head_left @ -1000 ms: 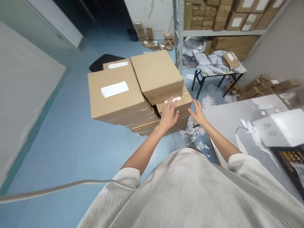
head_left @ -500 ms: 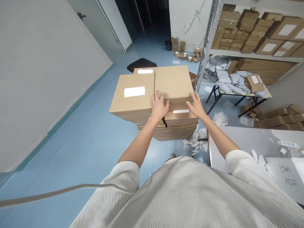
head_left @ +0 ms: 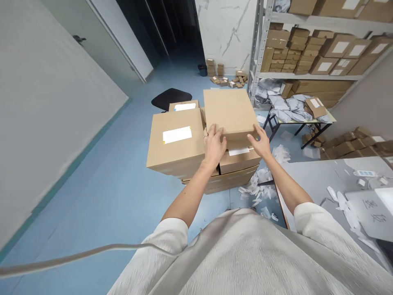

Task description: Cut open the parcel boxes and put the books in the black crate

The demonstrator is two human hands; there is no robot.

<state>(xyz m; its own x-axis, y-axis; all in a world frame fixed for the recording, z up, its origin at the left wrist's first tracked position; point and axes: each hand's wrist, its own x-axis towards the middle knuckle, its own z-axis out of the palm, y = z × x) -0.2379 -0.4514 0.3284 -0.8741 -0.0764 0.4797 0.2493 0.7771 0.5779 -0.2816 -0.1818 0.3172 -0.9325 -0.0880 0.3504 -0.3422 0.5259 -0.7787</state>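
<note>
A plain brown cardboard box [head_left: 229,110] lies on top of a stack of cartons on the blue floor. My left hand [head_left: 214,146] grips its near left corner, fingers curled over the edge. Its near right corner is held by my right hand [head_left: 261,143]. Under it sits a smaller box with a white label [head_left: 238,159]. To the left stands a larger carton with a white label [head_left: 176,137], and another labelled carton [head_left: 183,106] is behind that one.
A grey table [head_left: 319,180] with paper scraps and a white sheet is at my right. Torn white paper [head_left: 256,186] litters the floor by the stack. Metal shelving [head_left: 310,53] full of cartons, a folding table with grey mailer bags [head_left: 291,107] and a black chair seat [head_left: 171,97] lie beyond.
Both hands went from hovering open near the lower labelled box to gripping the top box's near corners. The top box has been squared up on the stack.
</note>
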